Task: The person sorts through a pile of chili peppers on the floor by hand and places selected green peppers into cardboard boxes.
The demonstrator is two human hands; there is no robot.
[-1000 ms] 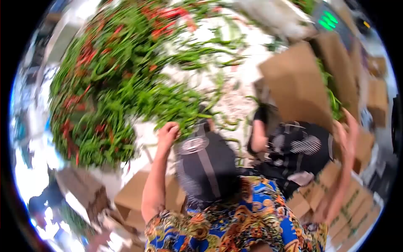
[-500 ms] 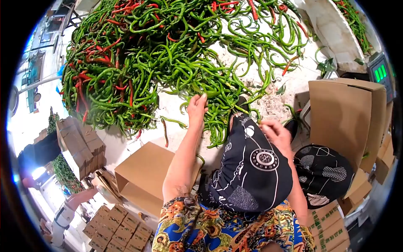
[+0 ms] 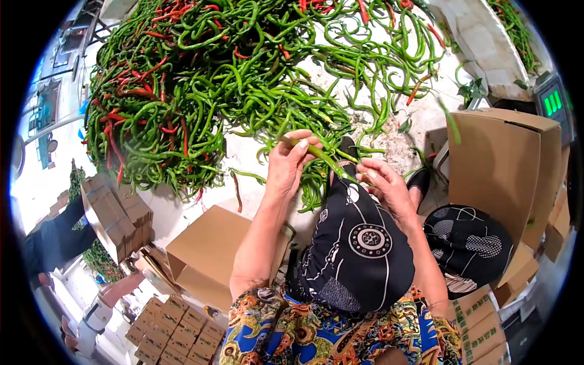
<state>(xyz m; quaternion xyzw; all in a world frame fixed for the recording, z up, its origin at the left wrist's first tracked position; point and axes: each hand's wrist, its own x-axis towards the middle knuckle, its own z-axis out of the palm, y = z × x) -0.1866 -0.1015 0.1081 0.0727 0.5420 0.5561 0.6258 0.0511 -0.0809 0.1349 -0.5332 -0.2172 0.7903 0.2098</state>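
Note:
My left hand (image 3: 288,167) is closed on a long green chili pepper (image 3: 328,161), pinching its upper part between thumb and fingers. The pepper slants down to the right over my knee. Close to its lower end is my right hand (image 3: 390,190), fingers loosely bent and a little apart, with no pepper visible inside. A thin green pepper passes near these fingertips; contact is unclear. Beyond both hands spreads a big heap of green and red chili peppers (image 3: 243,91). A blurred green pepper (image 3: 450,121) is in the air in front of the tall cardboard box (image 3: 496,164).
An open cardboard box (image 3: 210,246) stands left of my legs. Stacked cartons (image 3: 173,331) are at lower left, where another person's arm (image 3: 115,292) shows. A scale display (image 3: 552,103) glows green at right. A black patterned cloth (image 3: 468,249) covers my other knee.
My left hand now holds a long green pepper in front of me. The right hand has moved slightly left and up towards it. A blurred pepper has appeared in the air at right.

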